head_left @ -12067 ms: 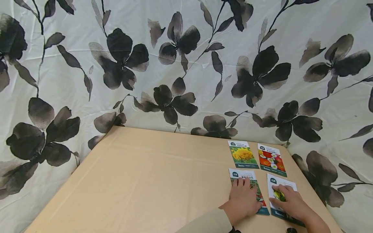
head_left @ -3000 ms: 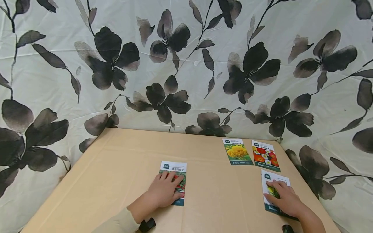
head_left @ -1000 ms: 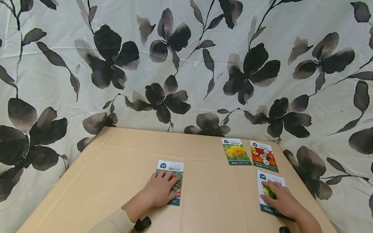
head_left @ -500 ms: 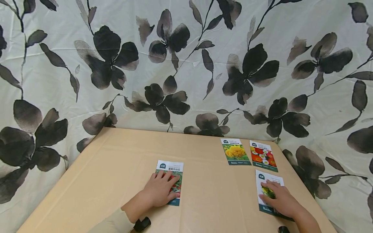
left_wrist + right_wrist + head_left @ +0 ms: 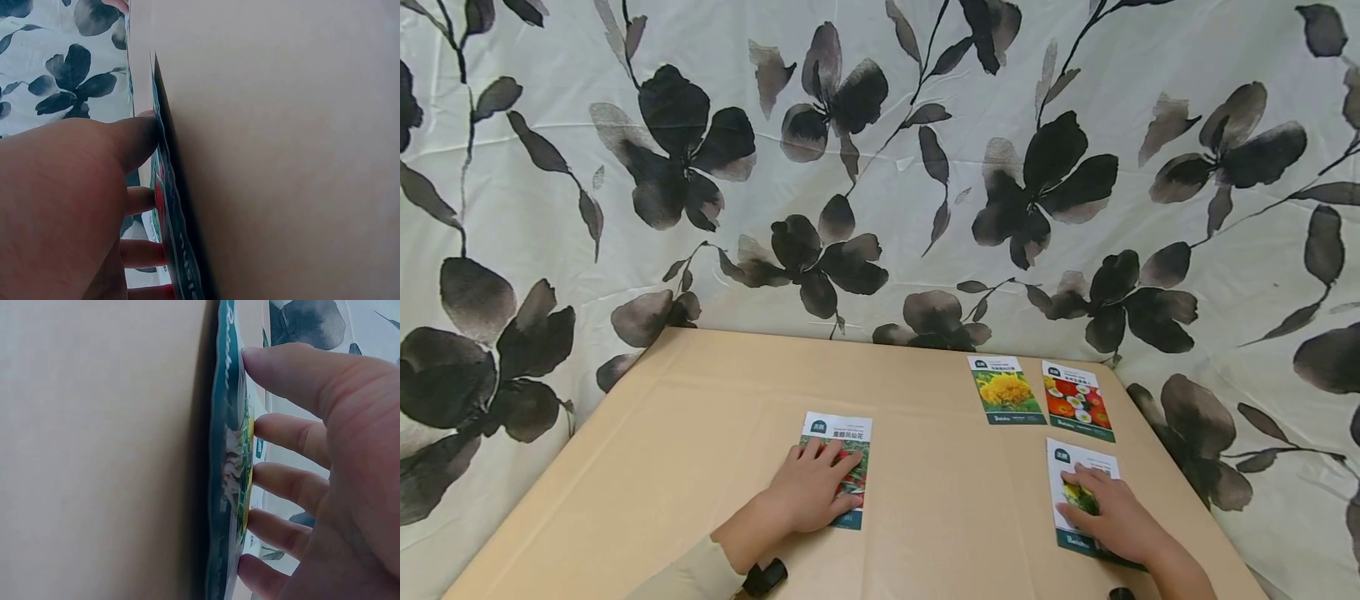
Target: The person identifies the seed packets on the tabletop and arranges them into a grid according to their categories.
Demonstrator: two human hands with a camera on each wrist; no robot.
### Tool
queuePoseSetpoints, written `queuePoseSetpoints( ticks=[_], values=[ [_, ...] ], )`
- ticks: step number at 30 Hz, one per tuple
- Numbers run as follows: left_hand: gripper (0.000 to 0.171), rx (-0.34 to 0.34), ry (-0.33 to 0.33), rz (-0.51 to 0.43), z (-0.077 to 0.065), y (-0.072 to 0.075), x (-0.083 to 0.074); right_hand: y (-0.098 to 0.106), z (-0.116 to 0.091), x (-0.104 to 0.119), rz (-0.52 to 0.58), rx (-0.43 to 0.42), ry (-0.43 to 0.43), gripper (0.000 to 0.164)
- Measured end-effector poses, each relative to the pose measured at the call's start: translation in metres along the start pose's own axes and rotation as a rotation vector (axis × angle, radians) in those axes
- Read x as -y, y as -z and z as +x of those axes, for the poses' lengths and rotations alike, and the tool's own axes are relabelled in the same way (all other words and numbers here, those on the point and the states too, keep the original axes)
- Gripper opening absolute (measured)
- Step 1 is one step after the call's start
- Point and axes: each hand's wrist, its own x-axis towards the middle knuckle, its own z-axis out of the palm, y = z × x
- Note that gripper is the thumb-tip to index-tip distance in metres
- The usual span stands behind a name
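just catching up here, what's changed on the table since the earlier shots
The left hand has slid the red-flower packet leftward, away from the other packets. The right hand has shifted the near-right packet slightly left. Each stays on its packet. The yellow-flower packet and the mixed-flower packet at the back stayed put.

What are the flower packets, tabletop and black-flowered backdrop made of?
Flower packets: likely smooth printed paper or plastic film; edges in the wrist views look thin and wavy.
Tabletop: perhaps covered in paper or vinyl, with low sheen; faint crease lines show.
Backdrop: probably fairly matte fabric, possibly plastic sheeting; it wrinkles.
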Motion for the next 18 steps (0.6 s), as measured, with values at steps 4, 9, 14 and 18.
queuePoseSetpoints(
  ticks=[4,9,14,18],
  values=[
    [0.065,-0.01,-0.007,0.009,0.001,-0.004,0.002,-0.001,-0.001,0.004,-0.002,-0.002,0.006,0.08],
    [0.064,-0.011,-0.002,0.003,0.0,-0.001,0.004,-0.001,0.001,0.015,0.009,0.005,0.016,0.077],
    [0.065,0.015,0.01,-0.01,-0.001,0.002,0.002,-0.002,-0.001,0.026,0.019,0.005,0.027,0.073],
    [0.064,0.022,0.007,-0.023,0.0,0.002,0.0,-0.005,-0.003,0.03,0.027,0.002,0.024,0.073]
  ],
)
